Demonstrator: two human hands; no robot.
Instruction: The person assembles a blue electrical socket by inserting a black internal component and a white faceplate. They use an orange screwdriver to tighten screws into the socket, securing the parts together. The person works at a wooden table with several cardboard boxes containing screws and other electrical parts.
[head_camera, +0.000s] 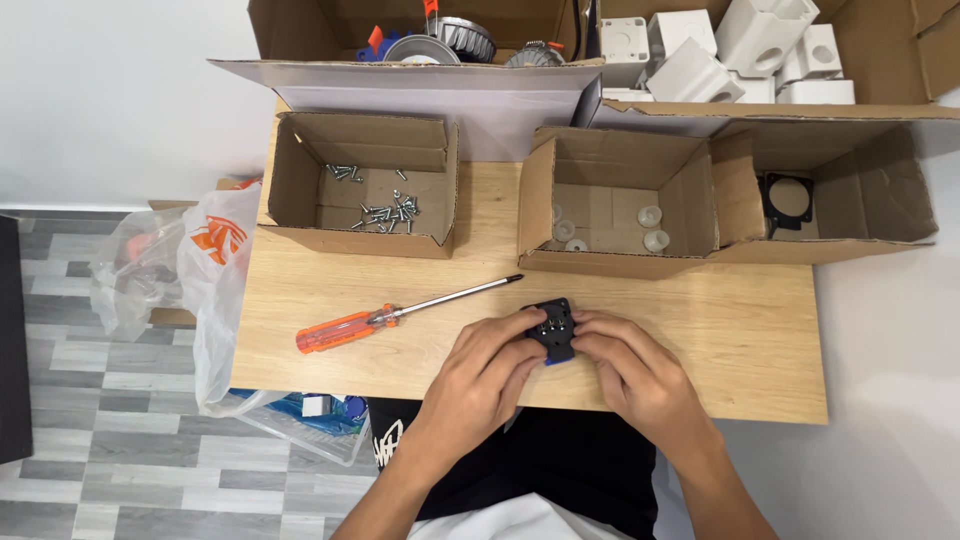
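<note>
Light is bright, even, from overhead. Soft short shadows sit under my hands and inside the boxes. Focus sharp; slight edge distortion.

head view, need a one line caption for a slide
Both hands, left hand and right hand, hold a small black part over a wooden table, orange-handled screwdriver lying alongside.

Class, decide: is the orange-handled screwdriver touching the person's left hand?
Apart. The head view shows bare wooden table between the screwdriver and the left hand, which grips the small black part.
</note>
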